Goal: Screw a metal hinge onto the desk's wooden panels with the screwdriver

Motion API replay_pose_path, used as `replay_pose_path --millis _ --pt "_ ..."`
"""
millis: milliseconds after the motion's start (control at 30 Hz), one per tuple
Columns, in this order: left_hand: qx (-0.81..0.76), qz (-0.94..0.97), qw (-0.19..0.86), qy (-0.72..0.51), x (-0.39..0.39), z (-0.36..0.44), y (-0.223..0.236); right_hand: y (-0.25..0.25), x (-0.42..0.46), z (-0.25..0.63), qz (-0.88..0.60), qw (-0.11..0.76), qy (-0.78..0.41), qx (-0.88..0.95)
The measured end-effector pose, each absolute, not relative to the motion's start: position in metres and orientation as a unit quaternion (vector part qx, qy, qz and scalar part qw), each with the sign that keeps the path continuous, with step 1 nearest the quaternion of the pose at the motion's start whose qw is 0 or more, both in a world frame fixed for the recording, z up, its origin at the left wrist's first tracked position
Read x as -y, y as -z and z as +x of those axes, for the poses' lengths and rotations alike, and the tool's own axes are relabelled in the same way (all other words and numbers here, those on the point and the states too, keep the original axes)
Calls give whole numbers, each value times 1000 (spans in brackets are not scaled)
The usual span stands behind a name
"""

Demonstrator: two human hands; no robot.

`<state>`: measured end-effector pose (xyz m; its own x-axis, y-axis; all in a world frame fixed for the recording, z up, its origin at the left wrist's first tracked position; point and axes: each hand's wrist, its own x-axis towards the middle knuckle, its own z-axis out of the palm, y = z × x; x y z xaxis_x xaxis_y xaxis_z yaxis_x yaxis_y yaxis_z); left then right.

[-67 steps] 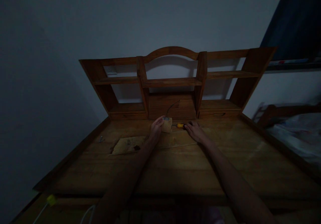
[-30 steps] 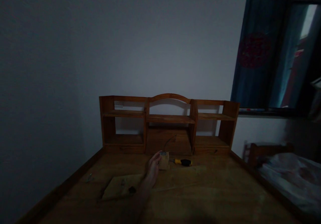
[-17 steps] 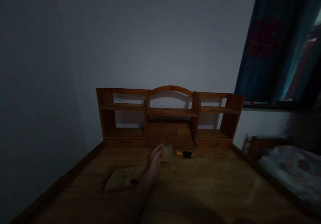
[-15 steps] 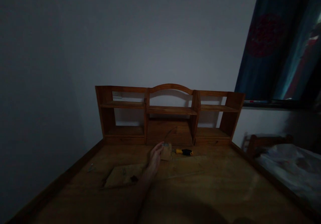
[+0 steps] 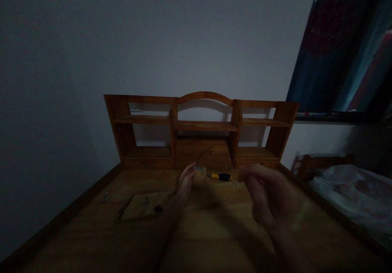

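Note:
My left hand (image 5: 185,180) is closed on the left side of a small light-brown block (image 5: 199,177), which looks like wood or cardboard. A greyish patch shows on the block's top, and a thin dark wire (image 5: 203,154) rises from there. Just to the right of the block lies a screwdriver (image 5: 221,177) with a yellow and black handle. My right hand (image 5: 266,191) hangs over the right part of the wooden desk (image 5: 214,232), apart from the block. Motion smears its fingers, so I cannot make out whether they hold anything.
A flat pale piece (image 5: 143,205) with a small dark object (image 5: 158,209) on it lies left of my forearm. Farther left is a small light-coloured item (image 5: 105,197). A wooden shelf unit (image 5: 205,125) lines the back edge. Bedding under plastic (image 5: 343,191) lies at the right.
My right hand has come into view from the lower right. My left hand still grips the block. The whole view has shifted slightly.

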<state>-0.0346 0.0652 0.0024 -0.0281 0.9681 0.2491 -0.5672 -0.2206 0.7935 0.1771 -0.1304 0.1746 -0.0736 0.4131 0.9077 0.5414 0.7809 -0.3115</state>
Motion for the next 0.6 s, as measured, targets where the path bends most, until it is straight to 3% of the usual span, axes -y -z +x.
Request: replay_pose_path --millis 100,200,267,333,600 --pt "-242 438 559 -662 -62 -31 -8 -138 71 167 -394 548 32 738" --pt "-235 461 560 -647 -57 -26 -14 -82 21 154 -447 517 -149 715" --pt "-234 467 572 -633 -53 -24 -17 -49 4 144 -400 541 -353 650" --pt "-232 473 590 -612 -49 -23 -19 -28 -2 135 -364 532 -431 631" --pt "-195 472 631 -584 -37 -15 -23 -32 5 147 -210 507 -628 552"
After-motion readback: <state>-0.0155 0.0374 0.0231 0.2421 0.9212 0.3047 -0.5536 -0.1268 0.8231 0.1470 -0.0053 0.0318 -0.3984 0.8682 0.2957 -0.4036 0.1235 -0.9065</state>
